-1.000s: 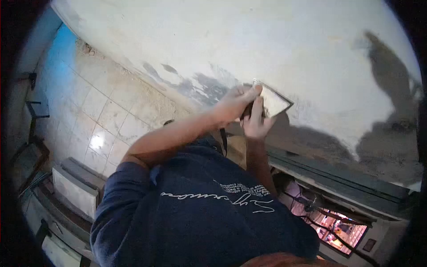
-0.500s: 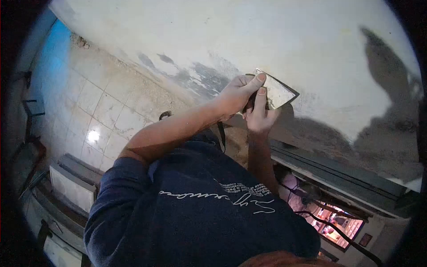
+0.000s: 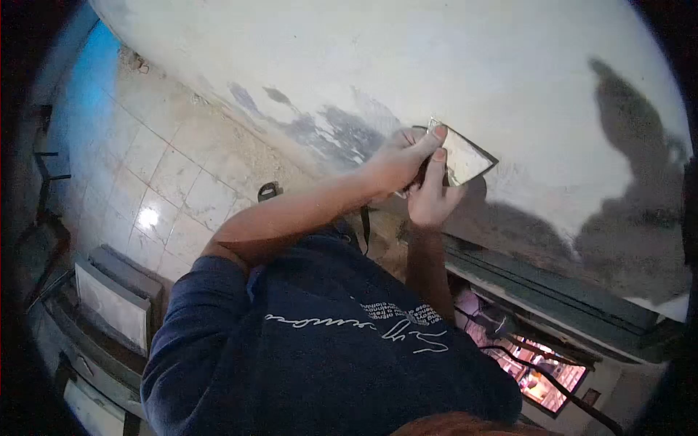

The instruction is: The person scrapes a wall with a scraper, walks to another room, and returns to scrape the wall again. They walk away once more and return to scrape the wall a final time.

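Observation:
Both of my hands hold a flat, square-cornered plate (image 3: 465, 161) with a pale, blotchy face and a dark edge. Its kind does not show clearly. My left hand (image 3: 402, 158) grips the near left side, thumb lying on the pale face and the other fingers curled behind. Just below it, my right hand (image 3: 432, 200) presses a thumb on the same face, fingers hidden under the plate. The plate is close over a pale plastered wall (image 3: 472, 65), one corner pointing right. Dark scuffed patches (image 3: 349, 127) mark the wall left of my hands.
Dusty floor tiles (image 3: 163, 185) run along the wall's foot on the left. Pale-faced panels (image 3: 113, 305) stand at the lower left. A grey ledge (image 3: 552, 291) borders the wall at right. Beyond it are a dark cable (image 3: 545, 374) and a bright screen-like rectangle (image 3: 552, 378).
The view has shifted a little. My hands and the plate appear slightly farther right and lower in it, with the same grip.

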Demonstrator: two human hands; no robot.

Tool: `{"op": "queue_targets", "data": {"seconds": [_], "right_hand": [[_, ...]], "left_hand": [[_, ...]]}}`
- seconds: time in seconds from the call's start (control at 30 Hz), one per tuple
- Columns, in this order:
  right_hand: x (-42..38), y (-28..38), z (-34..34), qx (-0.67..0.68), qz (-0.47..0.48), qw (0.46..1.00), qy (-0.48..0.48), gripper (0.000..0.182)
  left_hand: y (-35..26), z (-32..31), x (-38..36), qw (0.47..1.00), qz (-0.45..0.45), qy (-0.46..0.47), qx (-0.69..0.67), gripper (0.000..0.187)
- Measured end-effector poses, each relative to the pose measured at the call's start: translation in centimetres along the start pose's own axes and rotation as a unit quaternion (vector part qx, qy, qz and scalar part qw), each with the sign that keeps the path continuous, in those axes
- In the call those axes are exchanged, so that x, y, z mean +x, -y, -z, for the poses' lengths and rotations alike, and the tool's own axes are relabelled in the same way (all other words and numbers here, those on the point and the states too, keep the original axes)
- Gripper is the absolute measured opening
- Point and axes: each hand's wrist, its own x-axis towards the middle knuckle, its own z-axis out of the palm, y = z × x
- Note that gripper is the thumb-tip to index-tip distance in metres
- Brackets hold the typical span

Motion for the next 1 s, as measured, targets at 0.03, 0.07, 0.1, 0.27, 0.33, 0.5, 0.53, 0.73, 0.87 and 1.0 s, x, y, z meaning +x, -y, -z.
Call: {"op": "queue_targets", "data": {"seconds": [0.03, 0.07, 0.1, 0.27, 0.33, 0.5, 0.53, 0.73, 0.87, 1.0], "right_hand": [[0.2, 0.0, -0.2, -0.041, -0.013, 0.999, -0.013, 0.021], [0.4, -0.9, -0.1, -0.019, 0.049, 0.999, -0.013, 0.021], [0.5, -2.0, 0.3, -0.016, 0.055, 0.998, -0.012, 0.021], [0.2, -0.6, -0.1, 0.046, -0.006, 0.999, -0.016, 0.033], [0.7, -1.8, 0.1, 0.024, 0.047, 0.998, -0.017, 0.032], [1.2, -2.1, -0.7, 0.093, 0.047, 0.99, -0.092, 0.024], [1.3, -1.7, -0.6, 0.058, 0.081, 0.993, -0.063, 0.024], [0.8, -3.6, 0.3, 0.071, 0.069, 0.994, -0.037, 0.03], [1.4, -1.2, -1.0, 0.087, 0.077, 0.992, -0.042, 0.027], [1.1, -2.8, -0.3, 0.091, 0.086, 0.99, -0.059, 0.029]], "left_hand": [[-0.1, 0.1, 0.2, 1.0, -0.005, 0.02, -0.023, 0.048], [1.0, 0.0, 0.8, 0.999, -0.031, -0.002, -0.027, 0.048], [1.5, -0.1, 0.8, 0.999, -0.036, 0.0, -0.024, 0.048], [0.9, 0.1, 0.9, 1.0, -0.026, 0.005, 0.005, 0.047], [0.1, -0.6, 0.7, 0.999, -0.048, -0.01, -0.008, 0.045], [0.6, -0.2, 1.2, 0.999, -0.016, -0.025, 0.029, 0.043], [0.6, -0.5, 1.4, 0.999, -0.035, -0.028, -0.007, 0.043], [0.5, -1.4, 1.0, 0.998, -0.023, -0.064, -0.014, 0.042], [-0.6, -0.8, 1.6, 0.997, -0.08, -0.019, 0.002, 0.044], [0.8, -0.5, 1.6, 0.994, -0.043, -0.056, 0.083, 0.045]]}}
